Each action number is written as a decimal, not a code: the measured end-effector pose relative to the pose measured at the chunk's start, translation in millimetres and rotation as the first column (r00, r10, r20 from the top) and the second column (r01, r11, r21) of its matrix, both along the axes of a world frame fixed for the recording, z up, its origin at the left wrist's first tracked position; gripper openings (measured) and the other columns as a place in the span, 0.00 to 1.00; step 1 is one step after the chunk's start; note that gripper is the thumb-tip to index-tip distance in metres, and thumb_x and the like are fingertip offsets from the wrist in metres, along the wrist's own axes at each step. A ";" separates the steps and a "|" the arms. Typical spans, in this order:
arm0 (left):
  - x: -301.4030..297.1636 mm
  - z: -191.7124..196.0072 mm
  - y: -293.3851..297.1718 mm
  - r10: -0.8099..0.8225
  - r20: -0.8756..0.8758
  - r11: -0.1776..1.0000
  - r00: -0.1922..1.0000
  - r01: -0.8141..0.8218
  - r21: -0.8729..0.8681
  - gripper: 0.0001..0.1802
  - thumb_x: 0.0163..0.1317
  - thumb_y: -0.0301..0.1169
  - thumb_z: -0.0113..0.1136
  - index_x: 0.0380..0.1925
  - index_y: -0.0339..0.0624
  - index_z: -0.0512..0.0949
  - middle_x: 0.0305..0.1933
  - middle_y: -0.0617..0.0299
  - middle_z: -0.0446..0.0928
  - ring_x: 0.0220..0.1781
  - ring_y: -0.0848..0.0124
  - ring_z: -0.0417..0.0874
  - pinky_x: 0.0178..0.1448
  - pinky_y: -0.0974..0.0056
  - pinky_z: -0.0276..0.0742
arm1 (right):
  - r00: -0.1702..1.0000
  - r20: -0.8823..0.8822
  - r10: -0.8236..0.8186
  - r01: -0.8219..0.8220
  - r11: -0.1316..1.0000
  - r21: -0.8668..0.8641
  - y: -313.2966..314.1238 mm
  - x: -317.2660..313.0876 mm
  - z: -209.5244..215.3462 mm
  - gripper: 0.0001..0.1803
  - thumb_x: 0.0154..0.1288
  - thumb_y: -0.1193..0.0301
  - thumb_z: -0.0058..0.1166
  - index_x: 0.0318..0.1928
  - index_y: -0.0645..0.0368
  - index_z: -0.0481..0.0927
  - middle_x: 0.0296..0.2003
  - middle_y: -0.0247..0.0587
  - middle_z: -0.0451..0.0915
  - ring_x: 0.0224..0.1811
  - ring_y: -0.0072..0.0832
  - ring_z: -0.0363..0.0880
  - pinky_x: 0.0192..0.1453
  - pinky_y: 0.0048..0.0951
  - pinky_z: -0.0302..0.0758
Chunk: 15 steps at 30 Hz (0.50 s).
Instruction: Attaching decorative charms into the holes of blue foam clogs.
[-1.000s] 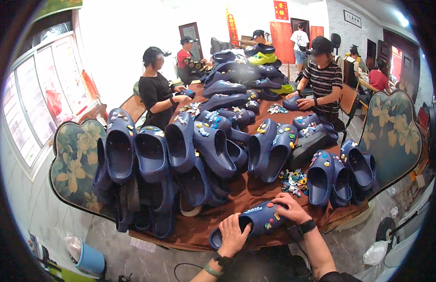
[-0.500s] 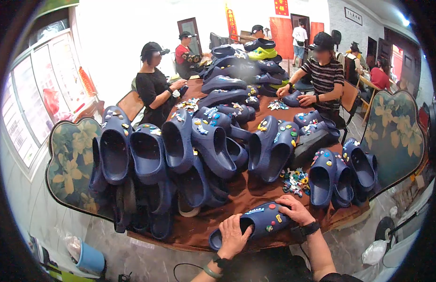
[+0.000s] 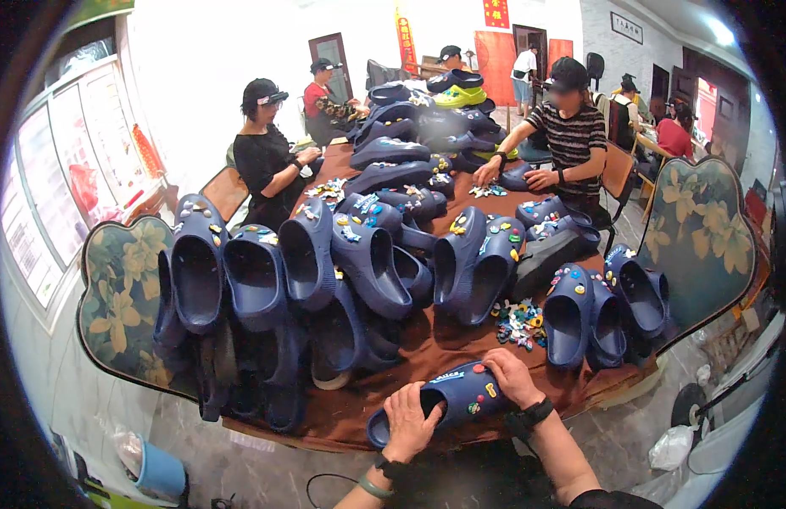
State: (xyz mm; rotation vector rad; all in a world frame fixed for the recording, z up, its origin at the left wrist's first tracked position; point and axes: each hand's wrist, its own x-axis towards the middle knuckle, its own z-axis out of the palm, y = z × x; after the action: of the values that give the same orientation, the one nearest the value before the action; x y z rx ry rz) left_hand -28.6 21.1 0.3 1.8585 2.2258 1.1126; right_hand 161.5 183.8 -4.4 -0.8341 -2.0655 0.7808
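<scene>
A navy-blue clog lies on its side near the table's front edge, its toe pointing right. Several small coloured shoe charms and a blue-and-white lettered one decorate its upper. My left hand grips it at the foot opening, the thumb reaching over the rim. At the toe end, my right hand is closed around the upper, fingers on top close to a red charm. Just beyond my right hand sits a pile of loose charms. The sole and the fingertips beneath are hidden.
Rows of decorated navy clogs stand across the table on the left, with more clogs at right. A tall heap of clogs fills the far middle. Co-workers sit along both sides. A blue bin stands on the floor.
The whole view has shifted slightly. My hands keep their hold on the clog, with little movement. The co-worker at right has moved a hand down toward the loose charms there.
</scene>
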 end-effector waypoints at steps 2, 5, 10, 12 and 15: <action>-0.1 -0.7 0.1 0.006 0.000 1.000 1.000 -0.006 -0.005 0.33 0.58 0.43 0.62 0.60 0.42 0.64 0.56 0.52 0.69 0.61 0.53 0.66 0.66 0.50 0.56 | 0.999 0.024 0.033 -0.034 0.998 0.044 -2.8 -0.2 8.0 0.08 0.70 0.69 0.50 0.40 0.60 0.78 0.40 0.46 0.79 0.46 0.42 0.79 0.49 0.37 0.75; -0.4 -1.0 -0.5 -0.007 0.002 1.000 1.000 0.007 -0.005 0.33 0.58 0.43 0.62 0.60 0.42 0.65 0.56 0.52 0.69 0.61 0.53 0.66 0.65 0.49 0.56 | 0.993 0.084 0.081 -0.080 0.997 -0.014 -4.1 1.1 17.6 0.10 0.70 0.65 0.52 0.43 0.59 0.79 0.45 0.45 0.79 0.50 0.41 0.79 0.54 0.37 0.75; 0.1 -1.6 -0.6 0.008 -0.006 1.000 1.000 -0.008 -0.005 0.33 0.58 0.43 0.62 0.60 0.42 0.65 0.56 0.52 0.69 0.61 0.53 0.67 0.66 0.49 0.56 | 0.916 0.171 0.363 -0.296 0.900 -0.321 15.3 1.4 30.0 0.21 0.66 0.60 0.59 0.55 0.57 0.79 0.55 0.43 0.76 0.60 0.36 0.73 0.63 0.32 0.69; -0.6 -1.2 0.8 0.005 -0.004 1.000 1.000 -0.005 -0.006 0.33 0.58 0.43 0.62 0.60 0.42 0.65 0.56 0.52 0.69 0.61 0.53 0.67 0.66 0.49 0.56 | 0.896 0.167 0.412 -0.323 0.861 -0.393 23.4 1.5 30.0 0.23 0.67 0.60 0.59 0.57 0.58 0.78 0.56 0.43 0.75 0.60 0.36 0.73 0.64 0.31 0.68; -0.7 -0.5 3.9 -0.015 0.003 1.000 1.000 0.015 -0.011 0.33 0.58 0.42 0.63 0.60 0.41 0.65 0.56 0.51 0.69 0.60 0.53 0.67 0.64 0.49 0.56 | 0.887 0.175 0.428 -0.376 0.888 -0.264 29.2 1.6 18.8 0.23 0.68 0.56 0.55 0.57 0.57 0.79 0.53 0.45 0.78 0.54 0.38 0.78 0.60 0.33 0.72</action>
State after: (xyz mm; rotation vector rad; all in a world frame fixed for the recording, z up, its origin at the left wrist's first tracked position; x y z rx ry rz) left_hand -29.3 25.0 -0.2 1.8657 2.2077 1.0979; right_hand 163.1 213.1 14.4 -0.6362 -2.4334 1.2118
